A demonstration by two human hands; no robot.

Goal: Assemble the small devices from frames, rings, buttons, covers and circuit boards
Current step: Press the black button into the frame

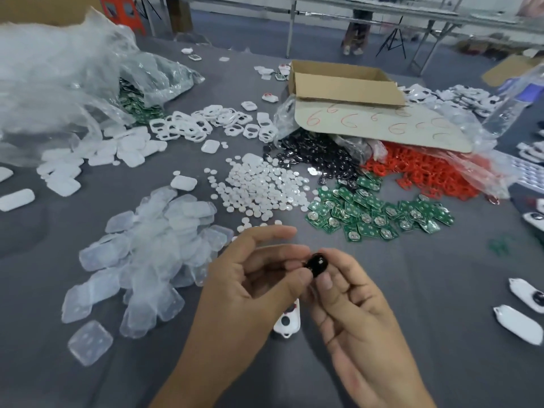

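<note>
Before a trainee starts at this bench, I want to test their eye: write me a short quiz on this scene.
1. True or false: the white discs lie left of the green circuit boards.
2. What colour is the part pinched between left hand and right hand? A red, B black, C green.
3. Fill in: the numeral written in red on the cardboard flap is ___.
Key: 1 true; 2 B; 3 6.

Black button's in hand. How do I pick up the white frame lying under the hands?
I'd pinch the white frame across its long side edges at the exposed near end, coming down from above. It lies flat on the grey cloth, so only its thin rim offers a hold; the far end is hidden.
</note>
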